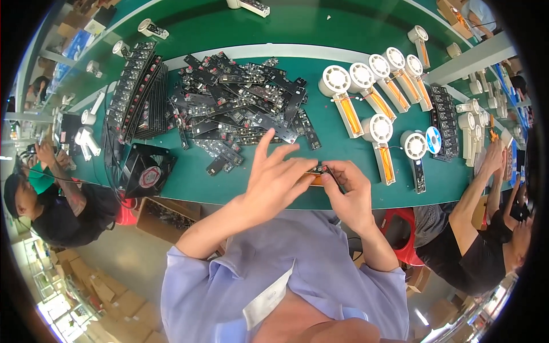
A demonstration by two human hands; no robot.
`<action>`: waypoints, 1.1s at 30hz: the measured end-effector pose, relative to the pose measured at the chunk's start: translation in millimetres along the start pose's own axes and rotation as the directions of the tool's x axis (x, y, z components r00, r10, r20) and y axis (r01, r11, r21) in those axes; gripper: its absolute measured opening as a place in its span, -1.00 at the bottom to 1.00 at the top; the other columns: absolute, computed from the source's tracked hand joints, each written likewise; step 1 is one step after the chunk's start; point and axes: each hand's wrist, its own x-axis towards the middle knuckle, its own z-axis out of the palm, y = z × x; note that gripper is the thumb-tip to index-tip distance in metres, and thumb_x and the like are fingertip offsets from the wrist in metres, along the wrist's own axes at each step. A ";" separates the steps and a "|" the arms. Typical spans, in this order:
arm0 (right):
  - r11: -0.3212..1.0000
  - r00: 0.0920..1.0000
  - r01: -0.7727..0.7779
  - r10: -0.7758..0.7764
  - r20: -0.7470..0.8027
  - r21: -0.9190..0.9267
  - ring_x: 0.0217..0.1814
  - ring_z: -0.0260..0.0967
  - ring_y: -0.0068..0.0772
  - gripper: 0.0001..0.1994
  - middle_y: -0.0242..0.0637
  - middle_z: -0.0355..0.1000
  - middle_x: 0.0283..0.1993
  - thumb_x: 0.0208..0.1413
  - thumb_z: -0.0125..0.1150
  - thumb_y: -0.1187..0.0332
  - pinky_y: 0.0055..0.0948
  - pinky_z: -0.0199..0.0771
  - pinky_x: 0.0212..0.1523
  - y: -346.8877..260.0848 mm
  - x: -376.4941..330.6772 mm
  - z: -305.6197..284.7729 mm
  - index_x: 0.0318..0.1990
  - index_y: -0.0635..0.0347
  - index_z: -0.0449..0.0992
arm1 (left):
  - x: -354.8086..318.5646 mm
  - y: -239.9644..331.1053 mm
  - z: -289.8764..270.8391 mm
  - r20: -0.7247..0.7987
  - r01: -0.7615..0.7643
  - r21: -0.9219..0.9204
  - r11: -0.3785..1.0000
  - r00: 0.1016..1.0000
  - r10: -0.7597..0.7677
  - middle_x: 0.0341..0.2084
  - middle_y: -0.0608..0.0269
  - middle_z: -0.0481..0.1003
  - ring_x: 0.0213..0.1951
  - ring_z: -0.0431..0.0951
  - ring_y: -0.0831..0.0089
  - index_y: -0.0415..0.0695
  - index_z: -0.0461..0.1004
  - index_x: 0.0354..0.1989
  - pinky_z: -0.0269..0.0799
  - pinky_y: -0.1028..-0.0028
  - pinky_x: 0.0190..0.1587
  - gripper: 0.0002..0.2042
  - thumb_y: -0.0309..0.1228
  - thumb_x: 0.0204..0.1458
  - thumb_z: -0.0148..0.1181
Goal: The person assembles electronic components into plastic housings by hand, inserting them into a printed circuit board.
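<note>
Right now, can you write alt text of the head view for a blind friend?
The person's left fingers and right fingers hold a small black-and-orange part over a green workbench. Beyond them lies a heap of black circuit boards, with white round-headed fans to the right and a black square fan to the left. Other people are on both sides.

Left hand [275, 176] with outer fingers fanned, right hand [351, 191] pinching, forearms [214, 226] angled inward
</note>
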 end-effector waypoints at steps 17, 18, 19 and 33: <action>0.913 0.961 0.218 -0.263 -0.088 -0.344 -0.23 0.68 -0.39 -0.76 -0.13 0.65 -0.14 0.20 0.40 0.61 -0.44 0.70 -0.20 -14.7 -1.5 10.5 0.02 0.35 0.64 | -5.3 13.3 11.3 -0.145 0.175 -0.094 0.980 0.972 -0.187 -0.42 0.48 0.65 -0.12 0.54 0.32 -0.02 0.73 -0.33 0.03 -0.09 0.49 -0.89 -0.45 -0.04 0.50; 0.908 0.954 0.225 -0.279 -0.107 -0.353 -0.28 0.66 -0.43 -0.77 -0.15 0.65 -0.18 0.18 0.39 0.63 -0.47 0.67 -0.22 -15.0 -1.6 11.7 0.00 0.36 0.64 | -6.5 12.0 14.1 -0.183 0.128 -0.044 0.991 0.974 -0.134 -0.41 0.47 0.65 -0.13 0.54 0.33 -0.02 0.73 -0.33 0.05 -0.07 0.48 -0.87 -0.46 -0.08 0.52; 0.908 0.955 0.223 -0.277 -0.108 -0.354 -0.28 0.66 -0.43 -0.77 -0.15 0.65 -0.18 0.18 0.39 0.63 -0.47 0.67 -0.22 -15.0 -2.2 12.3 0.00 0.36 0.64 | -7.5 10.9 16.7 -0.218 0.083 0.008 0.997 0.973 -0.079 -0.41 0.46 0.65 -0.14 0.55 0.34 -0.02 0.73 -0.33 0.08 -0.05 0.47 -0.85 -0.47 -0.11 0.53; 0.795 0.904 0.348 -0.425 -0.046 -0.497 -0.27 0.63 -0.11 -0.73 -0.05 0.60 -0.15 0.16 0.39 0.64 -0.28 0.67 -0.32 -11.6 -1.8 15.7 0.01 0.37 0.60 | -10.7 8.9 34.2 -0.290 -0.031 0.250 0.968 0.951 0.105 -0.38 0.52 0.59 -0.21 0.56 0.38 0.01 0.69 -0.29 0.23 -0.03 0.42 -0.78 -0.45 -0.17 0.51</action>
